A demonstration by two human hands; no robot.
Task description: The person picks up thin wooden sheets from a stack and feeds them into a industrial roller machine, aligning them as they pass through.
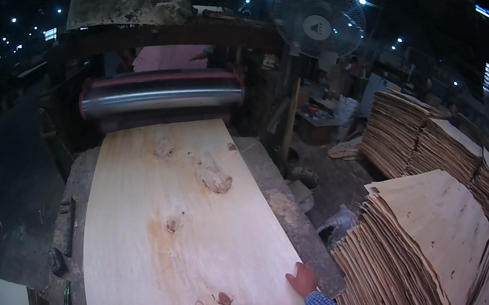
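A pale wood veneer sheet (180, 226) with several brown knots lies over the table before me, its far end at the shiny metal roller (163, 97). My right hand (302, 280), in a blue checked sleeve, grips the sheet's right edge near its close end. The thumb rests on top, and the other fingers are curled at the edge and partly hidden. My left hand does not show.
Tall stacks of veneer (408, 257) stand close on the right, with more stacks (396, 136) behind. A round fan (318, 22) rises beyond the roller. Small tools (57, 260) lie along the left table edge. A crumpled plastic bag (339, 223) sits on the floor.
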